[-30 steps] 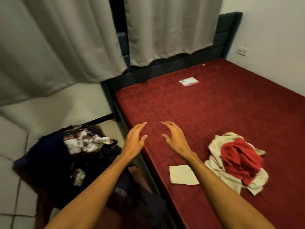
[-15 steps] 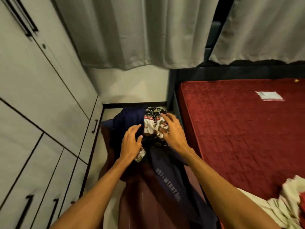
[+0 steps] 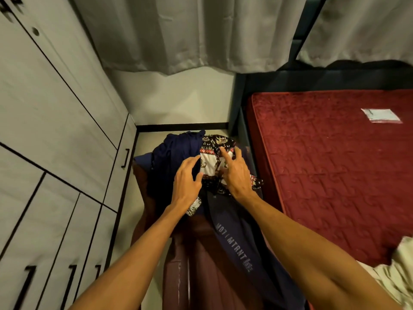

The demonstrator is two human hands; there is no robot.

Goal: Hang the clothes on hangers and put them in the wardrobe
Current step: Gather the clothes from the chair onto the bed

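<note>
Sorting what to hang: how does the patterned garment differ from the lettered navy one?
The patterned garment is printed white, black and red; the navy garment is plain but for pale lettering. The patterned one is bunched under the right hand; the navy one trails toward the camera. Both share one pile.

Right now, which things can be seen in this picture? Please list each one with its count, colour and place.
wardrobe: 1, pale grey with black handles, left side
curtains: 2, pale grey, top
bed: 1, red cover on a dark frame, right side
packet: 1, white, on the far part of the bed
cream cloth: 1, cream, on the bed, bottom right corner
navy clothes: at least 2, dark blue, piled between wardrobe and bed
patterned cloth: 1, white, black and red, on top of the pile
brown support: 1, glossy brown, under the pile; kind unclear
left hand: 1, fingers relaxed, on the pile's navy side
right hand: 1, fingers spread on the patterned cloth
</note>
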